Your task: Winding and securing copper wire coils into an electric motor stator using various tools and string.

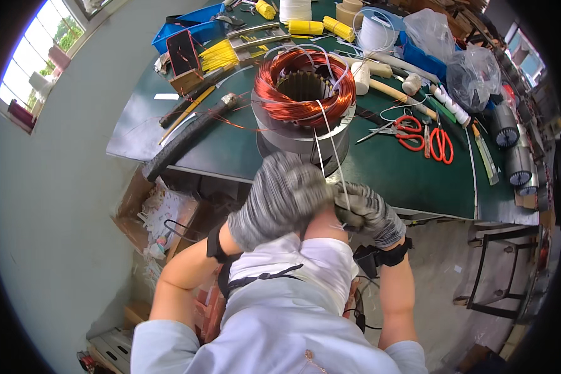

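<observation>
On the green table stands a motor stator (285, 144), a grey metal ring topped by a thick bundle of copper wire (274, 87). A white cord (331, 134) comes down from the bundle in two strands toward my hands. My left hand (283, 201), in a grey striped glove, is closed at the lower end of one strand, slightly blurred. Close beside it, my right hand (369, 210), gloved alike, has its fingers curled around the other strand. Both hands are over my lap at the table's near edge; their fingertips are partly hidden.
Right of the stator lie red-handled scissors (441, 144), red-handled snips (408, 133) and a wooden-handled mallet (393, 93). A dark padded bar (193, 134) lies on the left. A blue bin (187, 28) stands behind. Below left is a cardboard box (131, 199) of scraps; a black metal stool (505, 268) stands right.
</observation>
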### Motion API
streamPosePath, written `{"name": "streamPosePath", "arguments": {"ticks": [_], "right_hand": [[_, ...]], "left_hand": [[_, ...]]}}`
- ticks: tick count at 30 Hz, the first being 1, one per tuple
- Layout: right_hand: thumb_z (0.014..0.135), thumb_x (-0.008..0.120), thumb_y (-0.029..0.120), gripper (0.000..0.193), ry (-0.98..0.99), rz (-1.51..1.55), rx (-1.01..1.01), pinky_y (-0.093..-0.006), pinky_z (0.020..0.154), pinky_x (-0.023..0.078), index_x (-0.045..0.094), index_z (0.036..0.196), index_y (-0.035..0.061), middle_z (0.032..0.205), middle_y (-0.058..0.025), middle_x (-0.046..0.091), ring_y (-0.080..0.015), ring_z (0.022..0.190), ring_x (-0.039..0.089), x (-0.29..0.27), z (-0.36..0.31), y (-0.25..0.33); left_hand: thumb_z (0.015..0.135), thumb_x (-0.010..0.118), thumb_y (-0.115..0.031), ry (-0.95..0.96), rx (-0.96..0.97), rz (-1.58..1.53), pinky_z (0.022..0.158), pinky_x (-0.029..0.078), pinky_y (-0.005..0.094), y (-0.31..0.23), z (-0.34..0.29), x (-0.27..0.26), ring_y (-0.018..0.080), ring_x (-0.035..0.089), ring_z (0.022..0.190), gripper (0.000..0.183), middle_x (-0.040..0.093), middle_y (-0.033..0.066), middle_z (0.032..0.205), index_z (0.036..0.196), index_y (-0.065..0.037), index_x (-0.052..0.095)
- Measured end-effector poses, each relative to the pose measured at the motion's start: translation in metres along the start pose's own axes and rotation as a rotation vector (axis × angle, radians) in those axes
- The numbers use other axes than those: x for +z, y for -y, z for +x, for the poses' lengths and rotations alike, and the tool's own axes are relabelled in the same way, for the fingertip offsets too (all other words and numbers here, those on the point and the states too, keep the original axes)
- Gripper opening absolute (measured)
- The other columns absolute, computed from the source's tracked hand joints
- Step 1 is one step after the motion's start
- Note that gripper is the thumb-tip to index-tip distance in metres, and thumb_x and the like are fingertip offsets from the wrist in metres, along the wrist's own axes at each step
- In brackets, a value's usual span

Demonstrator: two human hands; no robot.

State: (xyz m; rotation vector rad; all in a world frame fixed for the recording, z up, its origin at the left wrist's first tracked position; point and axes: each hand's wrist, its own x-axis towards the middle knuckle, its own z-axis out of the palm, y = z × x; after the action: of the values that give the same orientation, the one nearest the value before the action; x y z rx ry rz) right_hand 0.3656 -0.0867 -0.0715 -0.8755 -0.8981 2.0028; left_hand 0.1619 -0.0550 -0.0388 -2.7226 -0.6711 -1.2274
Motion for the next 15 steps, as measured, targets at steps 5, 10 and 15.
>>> {"name": "streamPosePath", "arguments": {"ticks": [5, 10, 15], "right_hand": [[0.085, 0.055, 0.030, 0.034, 0.192, -0.376, -0.204, -0.0216, 0.054, 0.041, 0.057, 0.107, 0.0036, 0.072, 0.0001, 0.056, -0.0074, 0.062, 0.052, 0.017, 0.019, 0.019], [0.079, 0.063, 0.021, 0.026, -0.712, -1.407, -1.091, -0.0318, 0.058, 0.045, 0.063, 0.104, 0.0145, 0.082, -0.0023, 0.060, -0.0182, 0.072, 0.058, 0.026, 0.026, 0.025], [0.072, 0.070, 0.009, 0.015, -0.611, -1.385, -1.159, -0.0247, 0.065, 0.046, 0.066, 0.086, 0.0092, 0.084, -0.0030, 0.066, -0.0131, 0.070, 0.060, 0.054, 0.013, 0.043]], "left_hand": [[0.069, 0.064, -0.015, 0.088, 0.050, -0.452, 0.066, 0.044, 0.0336, -0.022, -0.009, 0.005, 0.0196, 0.054, 0.073, 0.023, 0.055, 0.0020, 0.086, 0.092, -0.014, 0.062], [0.084, 0.059, -0.015, -0.304, -0.870, -1.125, 0.061, 0.042, 0.0208, -0.022, 0.018, -0.006, 0.0063, 0.051, 0.067, 0.016, 0.059, -0.0014, 0.076, 0.094, -0.003, 0.060], [0.086, 0.057, -0.014, -0.139, -0.908, -1.265, 0.051, 0.034, 0.0146, -0.004, 0.025, -0.011, 0.0004, 0.044, 0.061, 0.017, 0.056, -0.0029, 0.076, 0.095, -0.001, 0.058]]}}
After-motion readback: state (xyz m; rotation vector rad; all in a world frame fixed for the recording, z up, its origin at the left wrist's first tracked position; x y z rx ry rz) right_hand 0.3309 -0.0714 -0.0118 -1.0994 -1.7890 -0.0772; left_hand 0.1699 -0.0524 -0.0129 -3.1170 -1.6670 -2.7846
